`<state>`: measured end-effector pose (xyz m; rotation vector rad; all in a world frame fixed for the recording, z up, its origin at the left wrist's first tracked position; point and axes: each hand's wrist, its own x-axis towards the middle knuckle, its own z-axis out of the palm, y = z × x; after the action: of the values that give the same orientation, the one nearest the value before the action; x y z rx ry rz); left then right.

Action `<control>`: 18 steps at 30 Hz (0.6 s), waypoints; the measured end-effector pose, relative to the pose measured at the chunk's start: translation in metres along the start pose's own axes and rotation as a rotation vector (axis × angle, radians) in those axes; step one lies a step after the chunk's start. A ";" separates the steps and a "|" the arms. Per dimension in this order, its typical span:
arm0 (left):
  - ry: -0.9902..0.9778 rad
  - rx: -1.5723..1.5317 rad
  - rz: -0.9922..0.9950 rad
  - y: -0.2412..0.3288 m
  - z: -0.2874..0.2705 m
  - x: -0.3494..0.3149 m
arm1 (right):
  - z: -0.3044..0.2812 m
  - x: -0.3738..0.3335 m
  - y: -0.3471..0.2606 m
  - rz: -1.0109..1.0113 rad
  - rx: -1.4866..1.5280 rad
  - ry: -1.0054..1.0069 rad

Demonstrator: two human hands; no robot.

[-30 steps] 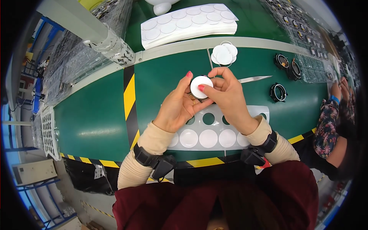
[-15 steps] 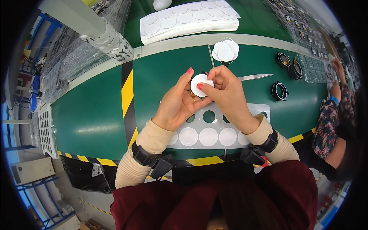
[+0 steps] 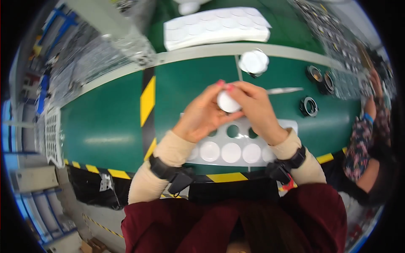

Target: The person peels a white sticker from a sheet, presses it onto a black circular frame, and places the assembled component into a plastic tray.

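Above the green table, my left hand (image 3: pixel 198 114) cradles a round white-faced piece (image 3: pixel 228 102) from below and the left. Its thumb is at the upper edge. My right hand (image 3: pixel 258 106) grips the same piece from the right, thumb and fingertips bunched at the upper rim. A small dark bit shows under the disc's lower edge; the rest of its underside is hidden. Below the hands lies a sheet of round white stickers (image 3: pixel 221 138), its upper row showing several cut-out holes with green beneath. The picture is slightly blurred.
Beyond the hands sit a cluster of white discs (image 3: pixel 253 62) and a thick stack of sticker sheets (image 3: pixel 217 42). Tweezers (image 3: pixel 284 90) and a black ring (image 3: pixel 310 106) lie to the right, near two more rings. Another person's forearm (image 3: pixel 357 139) is at far right.
The right thumb has moved from the disc's face to its upper rim, and the left thumb has come in beside it. The whole view has shifted slightly.
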<state>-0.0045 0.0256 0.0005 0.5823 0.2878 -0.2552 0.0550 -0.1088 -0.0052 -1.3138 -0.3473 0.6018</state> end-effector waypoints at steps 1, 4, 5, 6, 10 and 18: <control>-0.042 -0.003 -0.006 -0.001 -0.001 -0.001 | -0.002 0.002 0.004 0.000 -0.097 0.030; -0.192 -0.065 -0.037 -0.014 -0.012 0.014 | -0.016 0.000 0.009 -0.029 -0.327 0.064; -0.169 -0.087 -0.030 -0.018 -0.014 0.016 | -0.012 -0.002 0.006 -0.075 -0.354 0.070; -0.151 -0.113 -0.029 -0.022 -0.014 0.017 | -0.007 -0.006 0.002 -0.119 -0.380 0.084; -0.116 -0.075 0.027 -0.019 -0.021 0.010 | 0.020 -0.016 0.008 -0.190 -0.352 0.074; -0.160 -0.087 0.022 -0.022 -0.016 0.011 | -0.006 -0.008 0.005 -0.043 -0.343 0.015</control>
<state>-0.0040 0.0156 -0.0271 0.4756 0.1366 -0.2648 0.0507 -0.1175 -0.0104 -1.6335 -0.4801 0.5092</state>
